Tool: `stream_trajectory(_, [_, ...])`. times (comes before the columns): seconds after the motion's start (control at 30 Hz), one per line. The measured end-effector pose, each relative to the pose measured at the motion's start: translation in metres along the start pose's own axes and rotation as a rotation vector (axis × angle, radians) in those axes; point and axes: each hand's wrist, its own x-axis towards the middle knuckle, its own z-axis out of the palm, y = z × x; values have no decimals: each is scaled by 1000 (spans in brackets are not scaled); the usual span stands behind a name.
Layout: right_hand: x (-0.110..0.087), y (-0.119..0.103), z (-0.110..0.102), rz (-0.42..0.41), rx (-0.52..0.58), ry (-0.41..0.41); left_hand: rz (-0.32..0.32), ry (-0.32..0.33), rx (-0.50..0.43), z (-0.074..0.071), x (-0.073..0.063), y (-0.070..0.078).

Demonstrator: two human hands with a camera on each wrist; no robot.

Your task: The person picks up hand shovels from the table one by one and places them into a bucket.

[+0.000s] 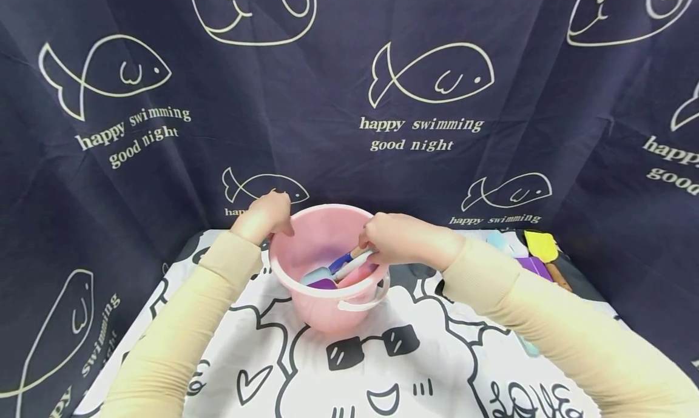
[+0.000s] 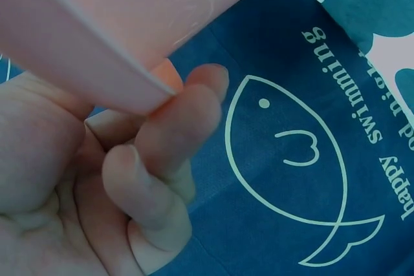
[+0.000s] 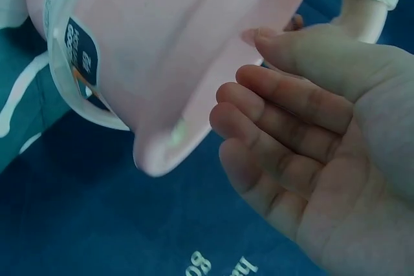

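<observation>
A pink bucket (image 1: 333,318), tilted with its mouth toward me, stands on the patterned cloth in the head view. My left hand (image 1: 267,215) pinches its rim on the left side; in the left wrist view the bent fingers (image 2: 181,124) curl under that rim. At the right side of the mouth is my right hand (image 1: 401,239). Its loosely bent fingers (image 3: 284,105) hold nothing in the right wrist view, right by the rim. Inside the bucket lie a light blue spatula head (image 1: 317,276), a purple piece (image 1: 321,284), a blue handle (image 1: 340,262) and a white handle (image 1: 354,264).
Right of the bucket, partly behind my right sleeve, lie a yellow spatula head (image 1: 542,246), a purple piece (image 1: 535,266), a wooden handle (image 1: 558,277) and a light blue piece (image 1: 497,241). A dark curtain (image 1: 338,102) hangs close behind the white cloth (image 1: 246,339). The bucket's white handle (image 1: 366,305) hangs in front.
</observation>
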Motion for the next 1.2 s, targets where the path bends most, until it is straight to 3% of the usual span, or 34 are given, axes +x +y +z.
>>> stream_trajectory(0.2, [-17,7,-15,12,-1,54,-11,15,9,0,-1,1])
stream_trajectory(0.6, [-56,31,-30,173,-2,176,-25,-10,-24,0,-2,0])
stream_trajectory(0.83, [-83,50,-26,241,-6,283,-33,-22,-29,3,-1,1])
stream_trajectory(1.2, [-116,67,-5,472,92,326,-37,-14,-28,2,-3,2])
